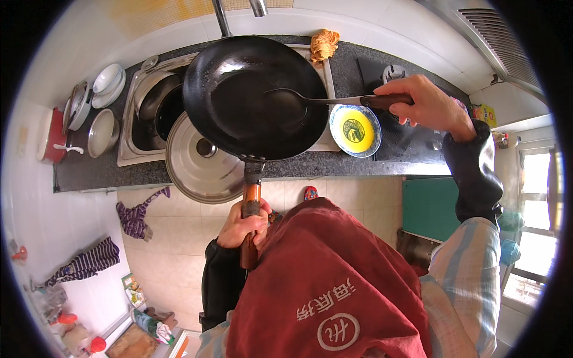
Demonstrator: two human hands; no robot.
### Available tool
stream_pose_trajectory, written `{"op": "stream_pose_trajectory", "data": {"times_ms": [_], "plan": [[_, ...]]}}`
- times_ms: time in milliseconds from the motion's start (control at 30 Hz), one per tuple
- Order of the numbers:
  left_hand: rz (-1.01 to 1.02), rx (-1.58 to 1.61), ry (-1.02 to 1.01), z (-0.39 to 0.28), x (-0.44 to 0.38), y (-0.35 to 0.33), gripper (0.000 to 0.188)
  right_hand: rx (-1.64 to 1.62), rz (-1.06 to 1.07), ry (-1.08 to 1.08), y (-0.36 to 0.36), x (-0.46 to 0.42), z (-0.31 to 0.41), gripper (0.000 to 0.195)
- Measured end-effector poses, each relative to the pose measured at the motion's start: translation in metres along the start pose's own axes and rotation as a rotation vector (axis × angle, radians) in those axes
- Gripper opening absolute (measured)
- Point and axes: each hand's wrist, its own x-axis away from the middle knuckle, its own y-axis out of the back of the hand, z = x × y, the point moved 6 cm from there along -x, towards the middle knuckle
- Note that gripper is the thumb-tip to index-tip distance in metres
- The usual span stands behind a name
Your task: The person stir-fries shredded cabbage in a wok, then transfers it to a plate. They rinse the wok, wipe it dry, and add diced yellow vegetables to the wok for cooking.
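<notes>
My left hand (241,228) grips the wooden handle (252,194) of a black wok (233,121), raised in front of the sink and counter. In my right hand (423,105) is the wooden handle of a metal cooking ladle (342,101). Its dark bowl end is inside the wok; whether it touches the surface I cannot tell. The wok's inside looks shiny, with no food visible. Below the ladle, a blue-and-white bowl (378,139) on the counter holds yellow liquid (368,133). A metal lid (188,172) is partly hidden behind the wok.
A steel sink (130,145) with metal pans lies left, beside stacked white bowls (107,83) and a beige bowl (99,134). The faucet (221,20) rises behind the wok. An orange cloth (324,44) sits at the back. The stove (403,147) is right, under a range hood (497,42).
</notes>
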Motion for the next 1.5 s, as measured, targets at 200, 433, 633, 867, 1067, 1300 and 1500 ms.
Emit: {"op": "stream_pose_trajectory", "data": {"times_ms": [200,433,633,867,1067,1300,1500], "plan": [[-0.148,-0.092,0.001,-0.001,0.006,-0.010,0.023,0.235,-0.141,0.448,-0.012,0.030,0.016,0.047],[-0.325,-0.223,-0.034,-0.001,0.009,-0.035,0.023,0.430,-0.154,0.581,-0.049,0.049,0.003,0.042],[-0.479,-0.268,-0.011,0.000,0.005,-0.065,0.022,0.286,-0.283,0.540,-0.081,0.018,-0.049,0.048],[-0.559,-0.337,0.029,-0.008,-0.005,-0.079,0.018,0.237,-0.244,0.511,-0.086,0.054,-0.080,0.052],[-0.589,-0.427,0.077,-0.016,-0.009,-0.084,0.018,0.076,-0.321,0.500,-0.106,0.060,-0.096,0.050],[-0.619,-0.521,0.124,-0.030,-0.009,-0.094,0.016,-0.108,-0.378,0.360,-0.153,0.054,-0.130,0.050],[-0.668,-0.530,0.176,-0.040,-0.006,-0.104,0.016,-0.352,-0.448,0.272,-0.207,0.066,-0.164,0.047]]}}
